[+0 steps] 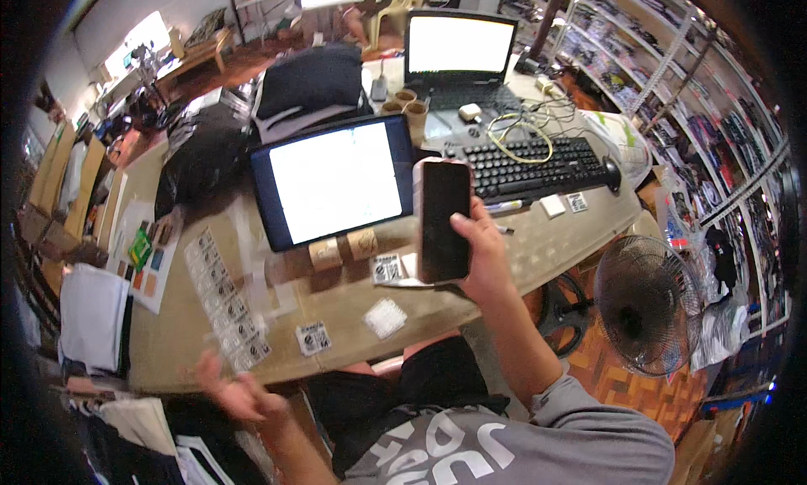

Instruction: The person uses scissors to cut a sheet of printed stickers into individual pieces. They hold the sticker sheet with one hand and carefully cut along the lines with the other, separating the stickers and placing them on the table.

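My right hand [487, 250] holds a smartphone [444, 220] upright above the desk, thumb along its side; its screen is dark. My left hand [239, 392] hovers by the desk's near left edge, slightly blurred, fingers apart and nothing seen in them. Closest to it lies a strip of white labels [225, 300] with black print. A square printed label [313, 339] and a small white stack of squares [386, 318] rest near the front edge. Another printed label [387, 269] lies beside the phone, which hides part of the desk behind it.
A tablet [332, 182] with a bright screen leans on cardboard rolls [343, 248]. Behind stand an open laptop [461, 56], a black keyboard [538, 167] with a cable on it, and a mouse [612, 174]. A fan [646, 304] stands right; black bags [206, 149] sit left.
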### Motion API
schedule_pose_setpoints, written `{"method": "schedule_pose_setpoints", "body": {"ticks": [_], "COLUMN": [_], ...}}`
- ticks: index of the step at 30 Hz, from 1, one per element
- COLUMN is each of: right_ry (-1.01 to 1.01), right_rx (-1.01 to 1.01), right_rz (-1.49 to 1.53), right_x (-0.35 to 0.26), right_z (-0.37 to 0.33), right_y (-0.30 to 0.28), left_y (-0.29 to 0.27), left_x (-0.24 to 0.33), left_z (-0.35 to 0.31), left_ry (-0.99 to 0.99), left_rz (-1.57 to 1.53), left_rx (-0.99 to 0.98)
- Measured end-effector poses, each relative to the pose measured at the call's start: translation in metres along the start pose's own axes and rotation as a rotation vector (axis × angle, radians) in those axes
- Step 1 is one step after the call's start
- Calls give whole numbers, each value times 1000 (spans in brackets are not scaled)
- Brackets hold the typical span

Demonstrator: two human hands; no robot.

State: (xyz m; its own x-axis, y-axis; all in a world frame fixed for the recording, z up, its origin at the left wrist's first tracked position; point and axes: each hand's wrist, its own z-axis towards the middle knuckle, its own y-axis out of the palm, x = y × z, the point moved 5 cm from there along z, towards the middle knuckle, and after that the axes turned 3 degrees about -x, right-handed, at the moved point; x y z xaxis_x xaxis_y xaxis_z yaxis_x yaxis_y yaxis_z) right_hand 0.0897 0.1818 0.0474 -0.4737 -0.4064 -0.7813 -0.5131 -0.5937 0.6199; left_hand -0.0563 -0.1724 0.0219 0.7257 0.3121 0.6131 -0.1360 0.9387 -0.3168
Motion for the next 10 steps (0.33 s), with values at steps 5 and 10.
{"method": "schedule_pose_setpoints", "body": {"ticks": [5,10], "right_ry": [226,169], "right_rx": [-99,-281], "right_rz": [71,-190], "right_x": [70,82], "right_z": [-41,-50], "right_y": [49,65], "left_y": [131,162], "left_x": [89,60], "left_z": [-24,-40], "left_ry": [-557,-976], "left_rz": [-1055,-1321], "left_rx": [-399,-377]}}
